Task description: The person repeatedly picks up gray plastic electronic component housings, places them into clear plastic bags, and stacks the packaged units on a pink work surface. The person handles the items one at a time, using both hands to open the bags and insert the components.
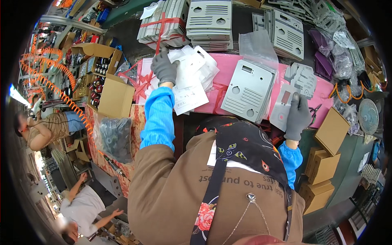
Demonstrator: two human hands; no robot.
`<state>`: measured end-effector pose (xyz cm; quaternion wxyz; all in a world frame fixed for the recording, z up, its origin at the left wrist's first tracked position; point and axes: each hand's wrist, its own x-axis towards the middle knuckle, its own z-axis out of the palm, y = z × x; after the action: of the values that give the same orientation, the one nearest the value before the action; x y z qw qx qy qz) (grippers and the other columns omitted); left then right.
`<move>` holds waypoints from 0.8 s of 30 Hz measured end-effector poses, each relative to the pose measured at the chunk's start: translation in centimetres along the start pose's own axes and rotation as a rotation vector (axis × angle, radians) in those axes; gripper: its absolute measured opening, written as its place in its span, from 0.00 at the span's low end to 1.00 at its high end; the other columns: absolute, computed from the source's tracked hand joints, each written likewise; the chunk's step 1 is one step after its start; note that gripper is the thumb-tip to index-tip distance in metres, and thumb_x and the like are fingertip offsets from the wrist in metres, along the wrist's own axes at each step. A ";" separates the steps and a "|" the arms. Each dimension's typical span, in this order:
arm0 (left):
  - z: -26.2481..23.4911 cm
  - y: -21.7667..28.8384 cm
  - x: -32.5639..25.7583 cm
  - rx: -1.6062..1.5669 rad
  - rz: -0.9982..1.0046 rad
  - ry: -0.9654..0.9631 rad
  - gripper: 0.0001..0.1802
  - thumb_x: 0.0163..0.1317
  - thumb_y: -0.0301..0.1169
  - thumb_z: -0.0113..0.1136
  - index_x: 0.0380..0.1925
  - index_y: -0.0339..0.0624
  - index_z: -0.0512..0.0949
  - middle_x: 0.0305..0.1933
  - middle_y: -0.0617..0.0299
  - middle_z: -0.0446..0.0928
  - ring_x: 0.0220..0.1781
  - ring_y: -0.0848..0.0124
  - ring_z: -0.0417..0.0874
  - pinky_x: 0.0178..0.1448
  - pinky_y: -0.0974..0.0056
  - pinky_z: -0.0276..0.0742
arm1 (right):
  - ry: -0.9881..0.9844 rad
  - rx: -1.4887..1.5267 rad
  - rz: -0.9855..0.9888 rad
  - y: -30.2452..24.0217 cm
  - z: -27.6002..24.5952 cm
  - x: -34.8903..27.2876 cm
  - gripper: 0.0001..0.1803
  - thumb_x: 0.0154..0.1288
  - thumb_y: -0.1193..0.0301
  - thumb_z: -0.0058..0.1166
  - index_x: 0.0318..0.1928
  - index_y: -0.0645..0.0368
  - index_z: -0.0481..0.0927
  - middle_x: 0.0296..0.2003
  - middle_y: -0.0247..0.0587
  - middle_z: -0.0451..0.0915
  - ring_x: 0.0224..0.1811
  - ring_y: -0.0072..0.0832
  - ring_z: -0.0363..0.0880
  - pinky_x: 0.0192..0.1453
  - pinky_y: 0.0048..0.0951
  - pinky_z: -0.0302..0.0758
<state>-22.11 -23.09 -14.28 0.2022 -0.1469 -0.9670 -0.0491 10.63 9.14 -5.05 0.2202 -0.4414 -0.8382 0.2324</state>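
Note:
My left hand [164, 68], in a grey glove and blue sleeve, lies over a heap of loose white papers [190, 67]. Its thumb stands apart from the fingers, beside red strapping [143, 83]. In my grey-gloved right hand [298, 118] is the edge of a thin grey label sheet [279, 104] with a dark red window. A stack of light grey slotted metal panels [248, 90] rests between my hands on the pink covering [208, 107]. Beyond the right hand are several printed label sheets [304, 79] and dark-handled pliers [314, 113].
At the back stand a strapped panel bundle [173, 24] and more panel stacks [210, 16]. Clear plastic [257, 47] covers part of the nearer stack. Cardboard boxes [320, 167] and a fan [368, 116] are at right; an open carton [116, 96] and a bagged dark part [113, 139] at left.

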 end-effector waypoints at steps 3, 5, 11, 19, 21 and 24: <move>-4.5 4.5 0.4 -0.174 0.036 0.228 0.28 0.58 0.38 0.68 0.58 0.47 0.73 0.49 0.55 0.78 0.56 0.53 0.74 0.60 0.51 0.68 | 0.247 0.051 -0.404 -0.4 0.4 -0.2 0.12 0.68 0.59 0.59 0.39 0.53 0.83 0.30 0.40 0.82 0.30 0.39 0.79 0.34 0.38 0.74; -6.1 9.1 -2.5 -0.666 0.009 0.010 0.19 0.59 0.39 0.68 0.47 0.43 0.78 0.43 0.57 0.79 0.48 0.61 0.79 0.53 0.57 0.74 | 0.188 -0.010 -0.574 -1.7 0.5 -0.7 0.10 0.63 0.63 0.64 0.38 0.54 0.82 0.31 0.39 0.80 0.32 0.38 0.79 0.34 0.36 0.73; -14.6 17.6 -6.7 -1.464 -0.205 -1.310 0.19 0.66 0.44 0.65 0.35 0.35 0.82 0.28 0.67 0.78 0.32 0.79 0.75 0.38 0.70 0.71 | 0.079 -0.073 -1.103 -4.0 0.0 -2.2 0.15 0.44 0.71 0.64 0.36 0.53 0.77 0.28 0.35 0.72 0.32 0.34 0.77 0.32 0.34 0.73; -12.4 18.4 -6.1 -1.311 -0.151 -1.343 0.11 0.64 0.33 0.63 0.33 0.34 0.83 0.28 0.66 0.78 0.30 0.79 0.76 0.37 0.71 0.72 | -0.249 0.061 -1.042 -2.5 0.7 -0.8 0.17 0.46 0.64 0.65 0.37 0.53 0.75 0.28 0.32 0.71 0.31 0.30 0.74 0.33 0.30 0.71; -11.9 18.9 -5.5 -1.376 -0.203 -1.370 0.11 0.64 0.33 0.63 0.33 0.34 0.83 0.29 0.65 0.79 0.30 0.78 0.76 0.37 0.70 0.73 | -0.354 0.386 -0.728 -1.9 1.0 -0.9 0.16 0.52 0.63 0.64 0.38 0.55 0.75 0.30 0.33 0.73 0.32 0.28 0.74 0.35 0.29 0.71; -12.0 19.3 -4.3 -1.431 -0.247 -1.315 0.12 0.64 0.33 0.62 0.34 0.33 0.83 0.30 0.63 0.80 0.31 0.77 0.77 0.39 0.70 0.74 | -0.221 1.273 -0.159 -0.5 1.7 -1.6 0.13 0.72 0.62 0.53 0.40 0.60 0.76 0.32 0.33 0.77 0.32 0.20 0.74 0.37 0.26 0.71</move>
<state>-7.97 -7.75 -4.34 -0.5204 -0.1305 -0.6374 -0.5531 10.14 7.25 -6.35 0.3675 -0.1349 -0.5843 0.7109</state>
